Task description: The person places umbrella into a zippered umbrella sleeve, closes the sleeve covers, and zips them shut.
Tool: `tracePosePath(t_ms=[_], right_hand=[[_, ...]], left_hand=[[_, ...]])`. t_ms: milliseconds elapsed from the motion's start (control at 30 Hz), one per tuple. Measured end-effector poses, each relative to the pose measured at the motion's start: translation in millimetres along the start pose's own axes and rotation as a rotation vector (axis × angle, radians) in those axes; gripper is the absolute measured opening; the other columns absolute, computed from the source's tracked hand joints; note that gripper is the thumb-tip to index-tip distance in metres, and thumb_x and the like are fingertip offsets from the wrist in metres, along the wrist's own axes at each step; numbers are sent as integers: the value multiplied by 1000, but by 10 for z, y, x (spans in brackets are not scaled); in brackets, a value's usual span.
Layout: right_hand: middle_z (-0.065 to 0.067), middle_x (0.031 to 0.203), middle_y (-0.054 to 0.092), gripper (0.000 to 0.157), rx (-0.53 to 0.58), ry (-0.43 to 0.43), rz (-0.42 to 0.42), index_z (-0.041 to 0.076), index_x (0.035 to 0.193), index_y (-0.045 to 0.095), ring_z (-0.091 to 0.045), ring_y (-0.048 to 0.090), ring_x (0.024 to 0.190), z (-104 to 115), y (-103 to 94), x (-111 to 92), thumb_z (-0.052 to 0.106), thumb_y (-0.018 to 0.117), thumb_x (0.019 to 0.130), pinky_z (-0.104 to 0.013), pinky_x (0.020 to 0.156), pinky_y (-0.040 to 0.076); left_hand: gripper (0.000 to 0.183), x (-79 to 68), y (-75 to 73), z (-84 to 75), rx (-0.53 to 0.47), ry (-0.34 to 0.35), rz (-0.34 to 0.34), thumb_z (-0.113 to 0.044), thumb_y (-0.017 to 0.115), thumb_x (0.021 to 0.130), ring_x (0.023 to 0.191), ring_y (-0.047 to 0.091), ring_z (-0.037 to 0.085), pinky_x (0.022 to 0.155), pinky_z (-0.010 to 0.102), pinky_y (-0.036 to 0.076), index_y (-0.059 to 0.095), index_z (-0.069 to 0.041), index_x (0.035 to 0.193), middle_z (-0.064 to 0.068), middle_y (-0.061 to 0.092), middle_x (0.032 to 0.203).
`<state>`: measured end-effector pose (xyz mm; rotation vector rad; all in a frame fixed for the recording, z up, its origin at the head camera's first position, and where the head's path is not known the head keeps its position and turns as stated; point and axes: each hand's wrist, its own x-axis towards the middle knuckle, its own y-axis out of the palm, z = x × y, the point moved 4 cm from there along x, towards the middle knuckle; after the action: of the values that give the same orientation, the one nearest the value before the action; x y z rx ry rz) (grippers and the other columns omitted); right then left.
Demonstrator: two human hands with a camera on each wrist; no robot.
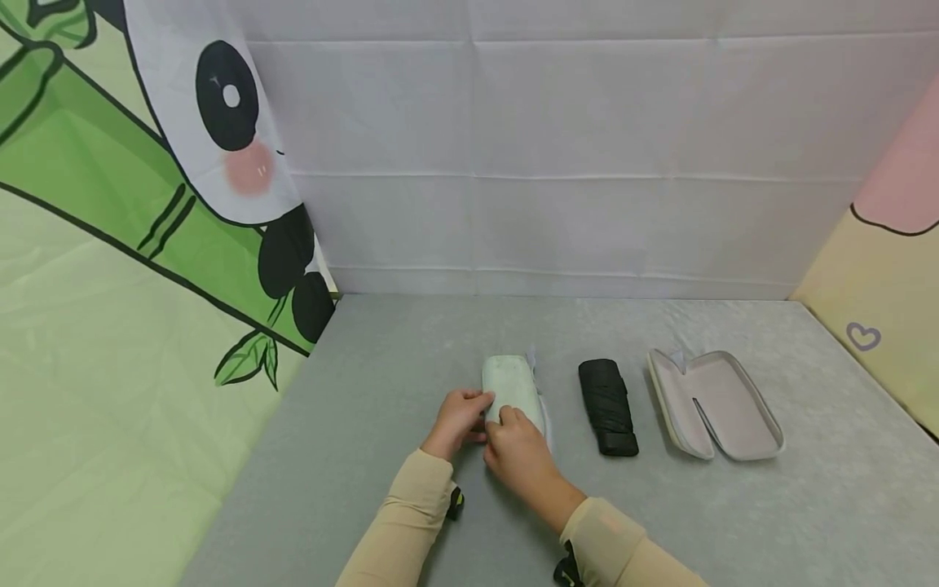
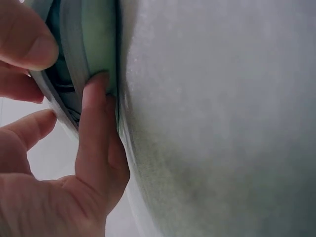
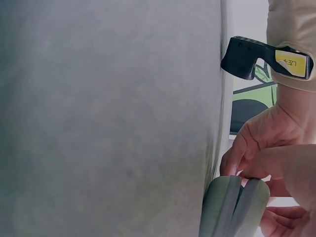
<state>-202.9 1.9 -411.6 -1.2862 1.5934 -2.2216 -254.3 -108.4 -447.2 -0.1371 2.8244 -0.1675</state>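
- Head: the pale green case point(image 1: 509, 383), smooth and rounded like a long box, lies on the mottled grey table point(image 1: 381, 359) toward five o'clock. The left hand point(image 1: 460, 420) pinches its edge from eight o'clock; the right hand point(image 1: 519, 452) grips its near end from six, hiding that end. A whitish strip along its far side is hard to make out.
- Also in head: at the case's three o'clock lies a black bundle point(image 1: 609, 408) of creased fabric; beyond it, an open shell point(image 1: 741, 408) with a pale, matte lining.
- Left wrist: at eleven o'clock the case gapes between grey bands; the dark teal inside is mostly unreadable. Left fingers hold one rim, and the right thumb presses the other.
- Right wrist: the case's banded end shows at five o'clock, cut off below; the hands overlap, partly concealing the fingertips.
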Motion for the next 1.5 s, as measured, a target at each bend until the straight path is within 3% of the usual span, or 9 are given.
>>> tracePosePath(t_ms=[233, 400, 567, 667, 767, 933, 1033, 1167, 1500], right_hand=[[-5, 68, 43, 12, 61, 31, 0, 6, 68, 64, -19, 41, 59, -37, 15, -5, 3, 71, 59, -32, 54, 40], [-3, 72, 44, 18, 133, 65, -6, 4, 75, 69, -18, 41, 62, -76, 34, -23, 4, 76, 58, -31, 57, 40], [-2, 76, 48, 23, 256, 127, 62, 1, 83, 71, -17, 47, 66, -141, 20, -7, 6, 78, 62, -30, 61, 43], [-2, 78, 56, 19, 431, 238, 135, 1, 87, 72, -15, 52, 67, -242, -36, 18, 5, 73, 69, -29, 59, 45], [-2, 81, 63, 14, 598, 408, 180, 4, 91, 72, -13, 55, 68, -416, -95, 27, 4, 67, 78, -27, 59, 45], [-4, 82, 65, 15, 716, 674, 128, 1, 96, 71, -16, 60, 68, -791, -149, 11, 3, 61, 84, -29, 59, 48], [-7, 81, 65, 19, 709, 773, 90, -2, 100, 69, -20, 61, 66, -975, -119, -3, 3, 58, 85, -30, 58, 49], [-10, 85, 64, 22, 666, 827, 98, -3, 103, 68, -22, 60, 73, -1107, 6, -21, 4, 56, 86, -31, 61, 47], [-13, 84, 66, 16, 544, 788, 67, -4, 94, 70, -25, 59, 75, -1196, 282, 23, 2, 59, 84, -34, 64, 47]], left_hand=[[45, 7, 6, 7, -8, -10, -1, -20, 61, 88, 68, 62, 18, 54, 33, 53, 51, 10, 120, 17, 58, 97], [46, 29, 7, 32, -29, -31, 2, -17, 67, 83, 65, 60, 16, 53, 33, 53, 53, 9, 118, 14, 59, 93], [47, 42, -1, 45, -27, -42, 6, -18, 67, 84, 72, 62, 19, 56, 33, 53, 52, 8, 119, 16, 60, 98], [48, 39, -14, 47, -16, -46, 10, -18, 66, 85, 80, 63, 24, 58, 34, 54, 50, 8, 122, 19, 59, 105], [52, 26, -23, 44, -16, -58, 18, -18, 66, 85, 88, 62, 29, 60, 36, 54, 47, 9, 125, 22, 56, 111], [57, 14, -16, 34, -32, -71, 40, -18, 65, 86, 92, 62, 33, 62, 38, 54, 42, 11, 129, 25, 55, 113], [57, 13, -7, 29, -39, -74, 51, -17, 65, 87, 90, 62, 32, 62, 38, 54, 40, 10, 130, 25, 55, 113], [55, 12, -10, 41, -32, -73, 50, -17, 64, 88, 89, 62, 31, 62, 38, 54, 41, 10, 130, 24, 55, 113], [54, 25, -32, 73, 0, -83, 24, -19, 66, 87, 85, 62, 27, 60, 36, 54, 44, 8, 128, 21, 56, 110]])
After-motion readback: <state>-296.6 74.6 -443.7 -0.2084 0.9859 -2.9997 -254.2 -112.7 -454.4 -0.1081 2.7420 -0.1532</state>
